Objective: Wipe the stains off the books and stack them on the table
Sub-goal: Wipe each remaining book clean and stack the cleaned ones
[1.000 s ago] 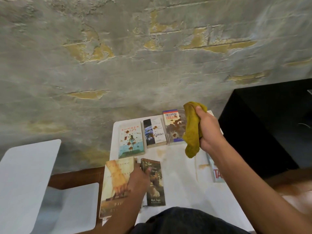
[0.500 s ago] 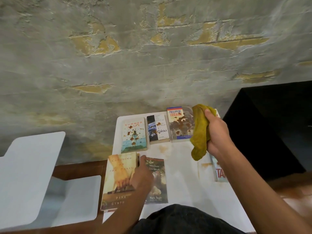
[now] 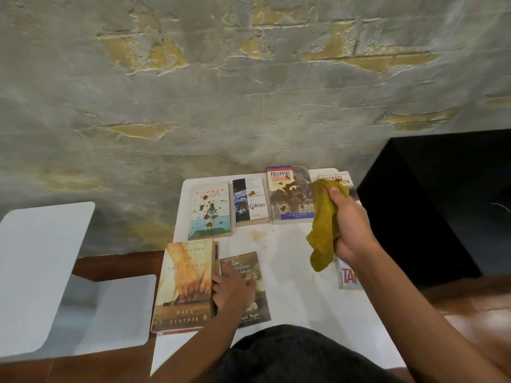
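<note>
Several books lie flat on a small white table (image 3: 298, 272). At the back stand Summer Shift (image 3: 210, 210), Contact (image 3: 250, 201) and the Philippine Legislature book (image 3: 289, 193), all spotted with brown stains. At the front left a tan Dana Gynther book (image 3: 185, 283) tops a short stack. My left hand (image 3: 231, 293) rests on the brown Mark Twain book (image 3: 249, 288) beside that stack. My right hand (image 3: 349, 225) grips a mustard-yellow cloth (image 3: 322, 228) above the table's right side. It partly hides a Michael Crichton book (image 3: 347, 275) at the right edge.
A white chair (image 3: 55, 272) stands to the left of the table. A black cabinet (image 3: 437, 205) is at the right, and a rough plastered wall rises just behind. Brownish smears mark the tabletop near its middle. The floor is brown wood.
My left hand has slid right from the tan book's edge onto the Mark Twain book. My right hand with the cloth has drifted a little right of the Philippine book.
</note>
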The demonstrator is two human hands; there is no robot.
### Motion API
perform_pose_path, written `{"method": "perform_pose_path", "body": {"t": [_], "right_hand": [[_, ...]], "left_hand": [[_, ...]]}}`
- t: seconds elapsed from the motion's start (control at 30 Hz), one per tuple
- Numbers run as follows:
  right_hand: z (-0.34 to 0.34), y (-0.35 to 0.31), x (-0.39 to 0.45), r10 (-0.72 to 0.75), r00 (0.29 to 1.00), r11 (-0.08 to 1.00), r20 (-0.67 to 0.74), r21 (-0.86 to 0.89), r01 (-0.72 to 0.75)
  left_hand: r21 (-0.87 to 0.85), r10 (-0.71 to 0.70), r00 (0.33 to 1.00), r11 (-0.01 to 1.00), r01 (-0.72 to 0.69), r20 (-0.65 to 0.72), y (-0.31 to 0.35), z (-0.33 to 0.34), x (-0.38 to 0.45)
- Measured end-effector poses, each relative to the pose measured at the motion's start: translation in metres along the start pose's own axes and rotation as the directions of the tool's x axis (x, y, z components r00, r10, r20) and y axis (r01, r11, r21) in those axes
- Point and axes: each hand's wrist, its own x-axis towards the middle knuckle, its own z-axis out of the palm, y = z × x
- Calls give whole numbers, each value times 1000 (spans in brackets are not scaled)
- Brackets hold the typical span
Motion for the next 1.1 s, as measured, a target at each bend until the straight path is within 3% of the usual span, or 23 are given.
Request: {"method": "perform_pose_path", "body": {"t": [0.23,0.57,0.77,0.9,1.0,1.1], "right_hand": [[-33,15,10,54,996,997,-72,-54,-58],[-111,50,24,70,926,935,-371,-299,-191],[-144,73,20,51,931,870,-361,-442,-219],[-134,89,22,-48,970,706,-240,-695,-137],[-125,98,26,-124,989,455,-85,-890,-20],[-121,111,33,-135,990,233,49,-969,80]], "left_hand": [[127,5,997,992,-15,81,17,18,-5],[156,-6,1000,988,1,27,22,29,-6],[155,-19,1000,988,15,24,26,30,-3],[182,8,1000,983,-11,18,24,30,0],[183,24,1000,983,-27,20,25,29,1],[182,31,999,983,-36,34,27,29,0]]}}
